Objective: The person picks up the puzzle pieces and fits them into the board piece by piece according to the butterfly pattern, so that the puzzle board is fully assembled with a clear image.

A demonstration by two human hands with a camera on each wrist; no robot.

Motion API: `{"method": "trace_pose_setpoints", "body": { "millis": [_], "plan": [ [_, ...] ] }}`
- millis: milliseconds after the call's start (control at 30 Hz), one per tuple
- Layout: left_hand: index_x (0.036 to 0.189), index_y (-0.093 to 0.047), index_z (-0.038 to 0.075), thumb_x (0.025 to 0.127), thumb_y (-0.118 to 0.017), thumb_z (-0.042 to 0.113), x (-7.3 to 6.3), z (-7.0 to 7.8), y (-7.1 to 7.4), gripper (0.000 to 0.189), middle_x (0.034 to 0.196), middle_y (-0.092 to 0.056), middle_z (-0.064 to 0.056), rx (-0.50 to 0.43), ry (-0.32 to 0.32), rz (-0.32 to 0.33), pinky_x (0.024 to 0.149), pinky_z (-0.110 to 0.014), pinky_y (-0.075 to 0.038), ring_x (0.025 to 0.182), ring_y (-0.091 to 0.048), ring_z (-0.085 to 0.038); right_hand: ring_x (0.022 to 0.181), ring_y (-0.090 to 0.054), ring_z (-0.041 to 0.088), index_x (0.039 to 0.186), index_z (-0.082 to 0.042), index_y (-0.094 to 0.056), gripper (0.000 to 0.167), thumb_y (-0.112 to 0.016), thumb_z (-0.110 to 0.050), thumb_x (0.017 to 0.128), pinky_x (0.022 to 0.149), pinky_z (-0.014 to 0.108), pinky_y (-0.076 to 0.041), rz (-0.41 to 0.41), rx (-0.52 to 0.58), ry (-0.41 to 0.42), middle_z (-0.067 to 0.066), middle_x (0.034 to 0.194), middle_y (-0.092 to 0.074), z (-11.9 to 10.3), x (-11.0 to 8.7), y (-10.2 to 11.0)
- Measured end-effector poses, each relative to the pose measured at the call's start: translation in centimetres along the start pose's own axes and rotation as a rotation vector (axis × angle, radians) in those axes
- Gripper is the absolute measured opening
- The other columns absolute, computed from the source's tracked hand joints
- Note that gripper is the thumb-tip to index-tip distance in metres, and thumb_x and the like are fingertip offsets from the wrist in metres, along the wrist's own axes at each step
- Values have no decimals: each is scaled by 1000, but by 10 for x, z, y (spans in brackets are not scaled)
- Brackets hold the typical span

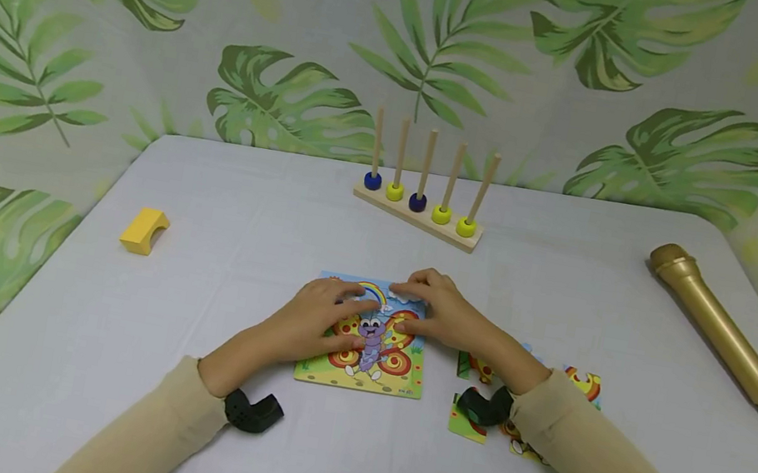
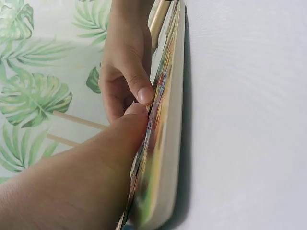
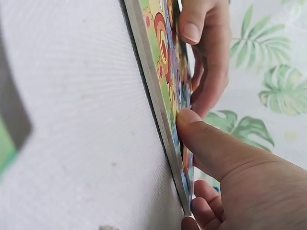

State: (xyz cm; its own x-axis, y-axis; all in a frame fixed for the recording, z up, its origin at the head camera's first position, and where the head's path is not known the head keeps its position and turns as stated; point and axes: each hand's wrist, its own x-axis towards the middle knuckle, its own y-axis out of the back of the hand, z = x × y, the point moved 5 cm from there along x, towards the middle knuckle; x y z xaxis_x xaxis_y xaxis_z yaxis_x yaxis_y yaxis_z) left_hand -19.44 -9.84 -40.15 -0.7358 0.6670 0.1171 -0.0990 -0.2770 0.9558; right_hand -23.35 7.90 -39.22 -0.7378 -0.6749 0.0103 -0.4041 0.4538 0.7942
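**Since it lies flat right in front of me, the butterfly puzzle point(image 1: 371, 345) can be worked from both sides**

Here's my left hand point(image 1: 311, 318), spread over the left side, fingers and thumb laid on the picture and grasping nothing: a steadying touch, I'd say, against sliding on the white cloth point(image 1: 62, 350). Upper right now, and my right hand point(image 1: 445, 312) has its thumb point(image 3: 204, 136) on the printed face, other fingers loosely bent near the top corner; I see no piece pinched there, so it's probably pressing things flush. And look, loose pieces point(image 1: 468, 419) just right of the puzzle, some half hidden under my forearm point(image 1: 517, 362), handy for that side! Out wide, the bead rack point(image 1: 420, 220) stands behind, the yellow block point(image 1: 139, 230) sits far left, the golden microphone point(image 1: 727, 336) lies far right, all well apart, likely leaving my arms room.
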Motion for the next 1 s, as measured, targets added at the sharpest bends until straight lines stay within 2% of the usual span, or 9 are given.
{"method": "trace_pose_setpoints", "body": {
  "millis": [300, 500, 600, 733, 867, 1000],
  "plan": [
    [134, -42, 35, 87, -42, 56, 5, 7, -1, 52, 136, -34, -6, 56, 43, -50, 99, -48, -18, 124, -26, -27, 109, -34, 28, 125, -11, -55, 51, -69, -28, 79, 89, 45, -32, 1, 54, 8, 10, 122, -39, -1, -2, 1],
    [135, -41, 34, 87, -44, 56, 4, 7, 1, 53, 136, -34, -6, 46, 41, -69, 100, -48, -18, 124, -26, -26, 115, -31, 31, 125, -14, -55, 47, -67, -26, 81, 93, 48, -30, -14, 59, 2, 11, 130, -37, 1, -2, 1],
    [136, -41, 29, 87, -47, 53, 1, 5, 3, 55, 136, -35, -8, 9, 33, -74, 102, -46, -18, 125, -27, -25, 117, -30, 31, 126, -16, -55, 47, -66, -27, 82, 94, 49, -29, -23, 39, 1, 11, 133, -35, 2, -2, 0],
    [135, -43, 22, 85, -52, 50, -11, -2, 9, 58, 137, -34, -10, -65, 80, -69, 103, -43, -21, 126, -27, -26, 115, -32, 31, 127, -19, -54, 46, -64, -28, 84, 92, 48, -30, -32, -10, 23, 12, 133, -35, 2, -2, -1],
    [135, -42, 16, 83, -55, 52, -32, -12, 16, 65, 139, -31, -10, -116, 161, -58, 102, -43, -25, 128, -26, -28, 112, -33, 29, 128, -22, -53, 45, -63, -29, 84, 90, 46, -31, -34, -49, 37, 13, 133, -36, 1, -2, -1],
    [138, -35, 10, 79, -57, 56, -52, -18, 18, 78, 142, -29, -9, -150, 194, -62, 102, -43, -24, 129, -24, -27, 113, -33, 30, 128, -22, -53, 44, -62, -29, 85, 91, 46, -31, -38, -70, 44, 13, 133, -36, -1, -2, -1]
  ]
}}
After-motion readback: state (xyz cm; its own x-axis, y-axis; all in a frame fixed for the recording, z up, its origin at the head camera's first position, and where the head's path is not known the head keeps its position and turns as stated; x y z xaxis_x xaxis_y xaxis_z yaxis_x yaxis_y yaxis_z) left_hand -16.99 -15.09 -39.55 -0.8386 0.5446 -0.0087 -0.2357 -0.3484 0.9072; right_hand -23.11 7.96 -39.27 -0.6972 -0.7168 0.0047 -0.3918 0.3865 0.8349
